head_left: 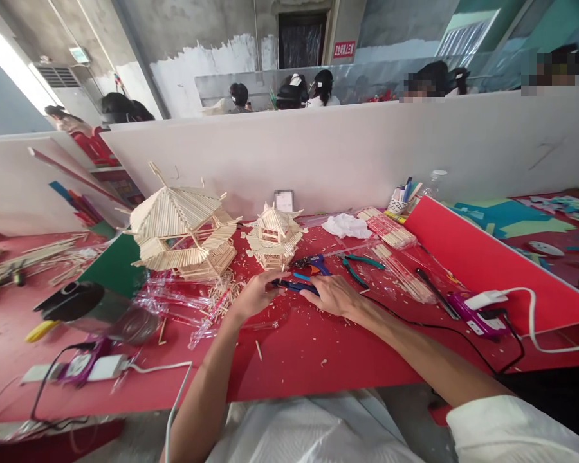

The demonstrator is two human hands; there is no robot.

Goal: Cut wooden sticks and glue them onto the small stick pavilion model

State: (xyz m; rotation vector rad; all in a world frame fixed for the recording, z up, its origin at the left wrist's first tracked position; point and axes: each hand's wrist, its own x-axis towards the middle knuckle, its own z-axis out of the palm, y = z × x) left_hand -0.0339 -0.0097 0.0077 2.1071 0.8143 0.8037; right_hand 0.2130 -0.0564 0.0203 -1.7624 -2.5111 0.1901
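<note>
My right hand is closed around a pair of blue-handled pliers, whose dark jaws point left. My left hand is by the jaws, its fingers pinched on a small, pale wooden stick that is partly hidden. Just beyond the hands stands a small stick pavilion. A larger stick pavilion rises to its left. Behind my right hand lies a blue glue gun, with green-handled pliers to its right.
Cut stick pieces and plastic wrap lie left of my hands. Packs of sticks, a white tissue and a purple power strip are on the right. A clear jar lies at left. A white partition borders the table.
</note>
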